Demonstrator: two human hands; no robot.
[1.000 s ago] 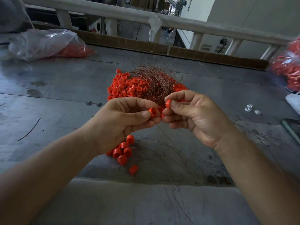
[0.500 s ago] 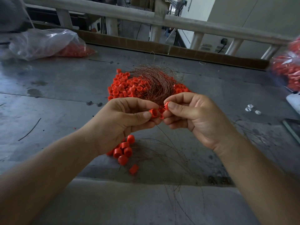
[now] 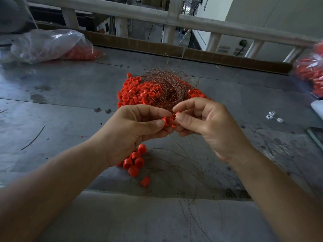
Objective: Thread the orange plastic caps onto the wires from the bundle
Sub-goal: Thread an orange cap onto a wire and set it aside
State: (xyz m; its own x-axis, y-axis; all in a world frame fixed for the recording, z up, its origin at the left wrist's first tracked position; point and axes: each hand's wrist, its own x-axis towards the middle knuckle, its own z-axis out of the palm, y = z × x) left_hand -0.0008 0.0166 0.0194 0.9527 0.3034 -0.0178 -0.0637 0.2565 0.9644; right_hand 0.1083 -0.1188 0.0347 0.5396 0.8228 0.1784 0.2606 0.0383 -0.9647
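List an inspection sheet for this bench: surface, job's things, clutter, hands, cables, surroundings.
Surface: grey metal table, stained and scuffed.
Job's things: cap pile mid-table with the wire bundle lying on it; loose caps and loose wires nearer the front edge.
Clutter: bag of caps far left, another bag at the right edge, white bits, a dark strand on the left.
Hands: left hand pinches a cap; right hand pinches a second cap, close beside it.
Cables: black plug with cord on the wall behind the rail.
Surroundings: cardboard strip along the far edge.
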